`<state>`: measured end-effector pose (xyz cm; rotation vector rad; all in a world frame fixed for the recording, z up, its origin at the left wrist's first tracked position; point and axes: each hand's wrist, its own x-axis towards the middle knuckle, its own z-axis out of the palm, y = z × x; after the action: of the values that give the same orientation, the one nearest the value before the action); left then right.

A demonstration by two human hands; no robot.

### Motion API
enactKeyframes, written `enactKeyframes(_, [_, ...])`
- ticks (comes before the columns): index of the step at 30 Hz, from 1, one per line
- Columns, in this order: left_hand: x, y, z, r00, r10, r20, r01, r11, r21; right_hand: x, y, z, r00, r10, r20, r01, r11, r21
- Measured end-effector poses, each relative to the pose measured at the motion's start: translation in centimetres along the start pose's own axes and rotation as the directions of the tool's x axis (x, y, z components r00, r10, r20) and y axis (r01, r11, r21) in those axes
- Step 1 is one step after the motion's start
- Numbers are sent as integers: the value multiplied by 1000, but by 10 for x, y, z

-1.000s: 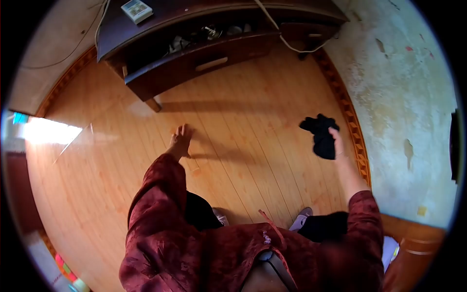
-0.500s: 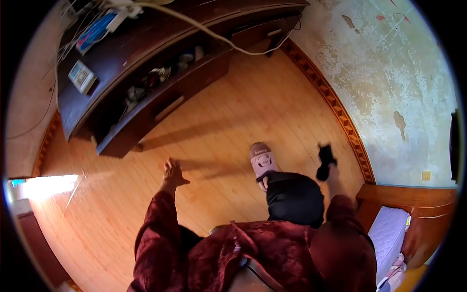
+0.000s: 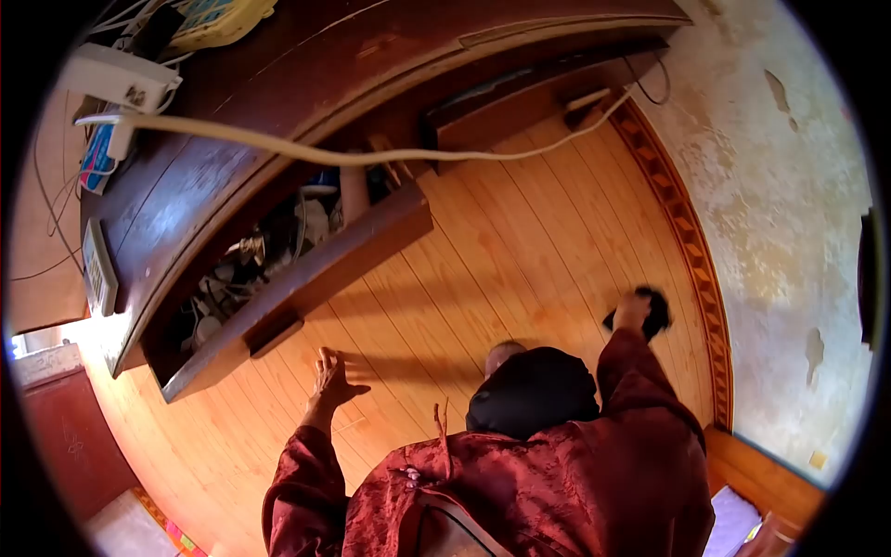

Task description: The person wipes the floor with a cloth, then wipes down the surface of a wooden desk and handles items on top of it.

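Note:
My left hand [image 3: 331, 382] reaches forward over the floor with its fingers spread and nothing in it, just short of the front of a pulled-out drawer [image 3: 325, 278]. Off to the right, my right hand [image 3: 633, 308] is closed on a small black bundle [image 3: 658, 314]. Motion smears this bundle, so its exact kind is not clear. Inside the drawer lies a jumble of cables and small items [image 3: 246, 265].
The dark wooden cabinet [image 3: 306, 93] carries a power strip [image 3: 125, 76] and a yellow basket [image 3: 223, 23]. A pale cable [image 3: 408, 156] hangs across its front. A second drawer [image 3: 538, 97] sits partly out. The peeling wall [image 3: 770, 232] stands to the right.
My view has come closer to the cabinet, so the drawer looks larger and its contents show more. Both hands have moved forward with me, the right one still holding the black bundle.

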<state>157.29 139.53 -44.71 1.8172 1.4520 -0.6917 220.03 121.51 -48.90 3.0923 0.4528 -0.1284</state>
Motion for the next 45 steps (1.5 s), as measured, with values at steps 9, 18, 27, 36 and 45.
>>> enactKeyframes(9, [-9, 3, -2, 999, -31, -12, 31, 999, -39, -63, -368, 24, 574, -813, -97, 811, 547, 208])
enactKeyframes(18, [-75, 18, -9, 924, -201, -324, 27, 883, -469, -216, -470, 34, 258, -963, 77, 486, 198, 851])
enactKeyframes(27, [-219, 32, -222, -113, -301, -947, -90, 952, -292, 70, -430, -32, 598, -792, -125, 741, 486, 463])
enactKeyframes(36, [-167, 44, -301, 199, 14, -980, 149, 988, 44, 134, -399, -16, 734, -674, -83, 680, 728, 87])
enactKeyframes(45, [-165, 51, -306, 227, -21, -974, 124, 992, 8, 54, -399, -23, 613, -773, -167, 788, 613, 54])
